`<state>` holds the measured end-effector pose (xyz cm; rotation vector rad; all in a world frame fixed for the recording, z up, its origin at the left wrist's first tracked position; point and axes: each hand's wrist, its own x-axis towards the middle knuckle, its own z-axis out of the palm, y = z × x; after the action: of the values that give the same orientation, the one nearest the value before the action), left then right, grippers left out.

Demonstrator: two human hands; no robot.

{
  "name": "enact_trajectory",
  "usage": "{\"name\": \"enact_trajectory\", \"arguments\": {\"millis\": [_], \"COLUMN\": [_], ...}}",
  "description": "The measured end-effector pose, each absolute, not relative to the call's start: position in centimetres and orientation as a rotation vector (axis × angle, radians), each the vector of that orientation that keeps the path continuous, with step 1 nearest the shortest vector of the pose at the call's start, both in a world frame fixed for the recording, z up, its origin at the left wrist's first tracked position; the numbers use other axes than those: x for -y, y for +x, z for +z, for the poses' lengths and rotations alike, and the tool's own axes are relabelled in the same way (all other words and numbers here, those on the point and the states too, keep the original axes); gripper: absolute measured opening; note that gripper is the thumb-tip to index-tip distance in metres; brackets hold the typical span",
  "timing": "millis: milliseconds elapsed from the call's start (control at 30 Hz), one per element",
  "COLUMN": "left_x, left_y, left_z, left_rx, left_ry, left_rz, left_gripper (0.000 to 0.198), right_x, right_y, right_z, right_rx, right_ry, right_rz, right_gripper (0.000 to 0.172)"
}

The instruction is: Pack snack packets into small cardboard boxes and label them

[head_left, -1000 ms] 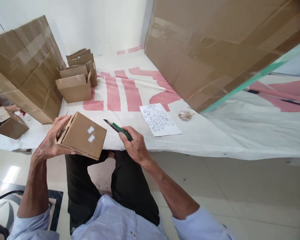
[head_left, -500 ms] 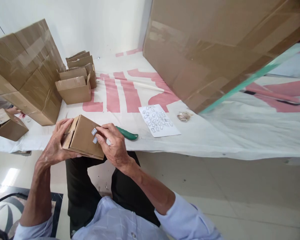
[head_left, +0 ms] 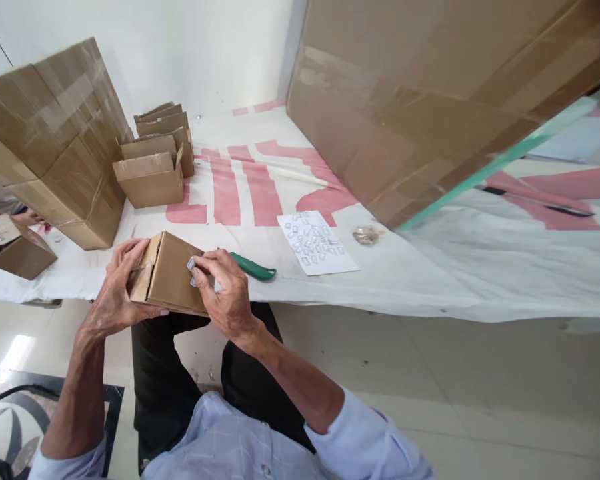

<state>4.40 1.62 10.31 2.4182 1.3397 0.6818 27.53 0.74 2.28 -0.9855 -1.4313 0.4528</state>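
Observation:
A small closed cardboard box (head_left: 173,277) is tilted above my lap at the table's front edge. My left hand (head_left: 117,290) grips its left end, thumb below and fingers over the taped top. The fingertips of my right hand (head_left: 225,290) pinch at a small white label (head_left: 191,263) with a dark border on the box's side face. Part of a second label (head_left: 193,281) shows just under it, beside my thumb. Right of my hand lies a green-handled tool (head_left: 253,267), and farther right a white sheet (head_left: 317,243) bearing many small outlined labels.
Open small boxes (head_left: 150,180) stand at the back left beside a tall taped stack of boxes (head_left: 55,140). A huge carton (head_left: 430,100) fills the back right. A crumpled clear lump (head_left: 366,235) and a pen (head_left: 535,200) lie on the cloth. Another person's hand (head_left: 27,217) shows at far left.
The box has turned slightly in my left hand, showing more of its taped side. My right fingertips have closed in over the labels, which are now partly covered.

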Motion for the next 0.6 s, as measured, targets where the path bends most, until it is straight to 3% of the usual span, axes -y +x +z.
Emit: {"name": "enact_trajectory", "arguments": {"millis": [233,600], "left_x": [-1.4,-0.7], "left_y": [4.7,4.9], "left_z": [10.1,9.5], "left_rx": [-1.344,-1.358], "left_ry": [2.428,2.478], "left_rz": [0.694,0.799], "left_gripper": [0.12,0.117], "right_x": [-1.2,-0.9], "right_y": [27.5,27.6], "right_z": [2.7,4.1], "right_rx": [1.304,1.207], "right_ry": [-0.963,-0.976], "right_rz": [0.568,0.83], "right_gripper": [0.01,0.01]}}
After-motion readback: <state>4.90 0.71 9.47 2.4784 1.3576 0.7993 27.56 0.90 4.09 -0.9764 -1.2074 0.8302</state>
